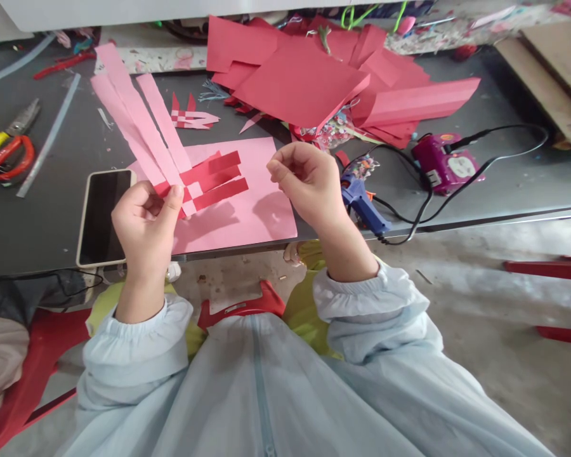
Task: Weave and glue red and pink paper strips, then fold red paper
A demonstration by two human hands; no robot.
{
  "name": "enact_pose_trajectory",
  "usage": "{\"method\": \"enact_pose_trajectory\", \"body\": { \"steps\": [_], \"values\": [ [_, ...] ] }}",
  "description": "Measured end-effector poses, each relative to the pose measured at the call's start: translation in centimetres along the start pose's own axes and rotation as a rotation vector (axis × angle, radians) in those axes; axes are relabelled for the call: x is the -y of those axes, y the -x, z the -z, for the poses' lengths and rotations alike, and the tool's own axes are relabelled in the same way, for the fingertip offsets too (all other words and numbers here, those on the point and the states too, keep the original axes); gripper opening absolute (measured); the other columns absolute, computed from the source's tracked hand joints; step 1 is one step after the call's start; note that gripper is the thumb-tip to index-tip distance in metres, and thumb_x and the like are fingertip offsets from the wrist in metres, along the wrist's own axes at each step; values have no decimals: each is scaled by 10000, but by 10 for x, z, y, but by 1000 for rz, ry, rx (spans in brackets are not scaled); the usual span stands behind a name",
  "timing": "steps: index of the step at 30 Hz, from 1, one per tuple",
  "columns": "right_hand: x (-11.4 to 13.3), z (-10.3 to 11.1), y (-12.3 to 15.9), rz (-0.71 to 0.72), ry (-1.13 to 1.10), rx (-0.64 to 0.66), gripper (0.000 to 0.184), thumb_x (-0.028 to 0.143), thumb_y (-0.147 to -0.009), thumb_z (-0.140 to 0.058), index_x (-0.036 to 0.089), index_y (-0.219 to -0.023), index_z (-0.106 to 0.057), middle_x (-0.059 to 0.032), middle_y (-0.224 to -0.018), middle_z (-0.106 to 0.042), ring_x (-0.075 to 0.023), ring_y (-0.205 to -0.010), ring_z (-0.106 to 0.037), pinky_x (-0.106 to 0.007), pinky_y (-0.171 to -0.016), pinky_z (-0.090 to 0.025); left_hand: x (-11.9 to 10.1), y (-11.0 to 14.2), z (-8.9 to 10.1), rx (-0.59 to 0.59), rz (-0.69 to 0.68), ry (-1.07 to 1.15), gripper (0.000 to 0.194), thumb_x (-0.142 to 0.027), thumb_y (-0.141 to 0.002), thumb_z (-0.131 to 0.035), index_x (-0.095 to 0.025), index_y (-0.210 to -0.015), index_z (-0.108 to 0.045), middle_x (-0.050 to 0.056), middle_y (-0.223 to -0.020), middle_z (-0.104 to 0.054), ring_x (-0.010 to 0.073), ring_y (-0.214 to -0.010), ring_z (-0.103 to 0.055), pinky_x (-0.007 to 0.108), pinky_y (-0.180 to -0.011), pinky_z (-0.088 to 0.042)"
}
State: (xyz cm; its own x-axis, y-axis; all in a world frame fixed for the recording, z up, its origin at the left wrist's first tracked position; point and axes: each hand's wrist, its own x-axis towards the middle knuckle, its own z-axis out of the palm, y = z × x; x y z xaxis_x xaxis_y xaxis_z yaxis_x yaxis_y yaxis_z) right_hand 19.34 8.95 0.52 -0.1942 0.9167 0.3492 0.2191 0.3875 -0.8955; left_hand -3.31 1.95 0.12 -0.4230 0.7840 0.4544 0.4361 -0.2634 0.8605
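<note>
My left hand (147, 216) pinches a woven piece of paper strips (214, 181) at its checkered corner, thumb on top. Red strips point right from the weave, and long pale pink strips (137, 117) run up and to the left. To the right, my right hand (307, 181) is raised with thumb and fingertips pressed together; I cannot make out anything between them. Beneath both hands lies a pink paper sheet (261, 216) at the table's front edge. A small finished-looking red and pink woven piece (195, 119) rests behind the held one.
A phone (105, 219) lies by my left hand, with scissors (9, 146) farther left. Red paper sheets (304, 82) are heaped at the back. On the right are a blue glue gun (365, 204), a purple box (445, 162) with a looping black cable, and cardboard (547, 82).
</note>
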Motion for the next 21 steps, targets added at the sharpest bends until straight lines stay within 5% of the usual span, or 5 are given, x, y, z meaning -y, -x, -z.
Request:
{"method": "enact_pose_trajectory", "body": {
  "steps": [11,17,21],
  "values": [
    [3,-5,-2,-98,-149,87,196,356,-790,-710,176,-748,-645,0,-693,-617,-90,-606,-524,-266,-586,-458,-5,1,1,38,24,35,241,-465,-764,-791,-254,-713,-685,-32,-628,-617,122,-581,-541,306,-509,-429],
    [-2,-12,-3,-166,-182,229,229,314,-777,-707,136,-920,-724,11,-639,-606,-91,-567,-513,-250,-532,-424,-6,1,2,49,2,56,221,-448,-748,-805,-258,-710,-697,-32,-618,-603,126,-570,-509,303,-502,-398],
    [-2,-12,-5,-128,-141,301,145,282,-793,-688,140,-768,-691,21,-598,-573,-79,-534,-464,-252,-532,-395,-7,2,3,78,-19,53,210,-437,-753,-804,-257,-708,-705,-30,-592,-576,125,-561,-490,301,-509,-377]
  ]
}}
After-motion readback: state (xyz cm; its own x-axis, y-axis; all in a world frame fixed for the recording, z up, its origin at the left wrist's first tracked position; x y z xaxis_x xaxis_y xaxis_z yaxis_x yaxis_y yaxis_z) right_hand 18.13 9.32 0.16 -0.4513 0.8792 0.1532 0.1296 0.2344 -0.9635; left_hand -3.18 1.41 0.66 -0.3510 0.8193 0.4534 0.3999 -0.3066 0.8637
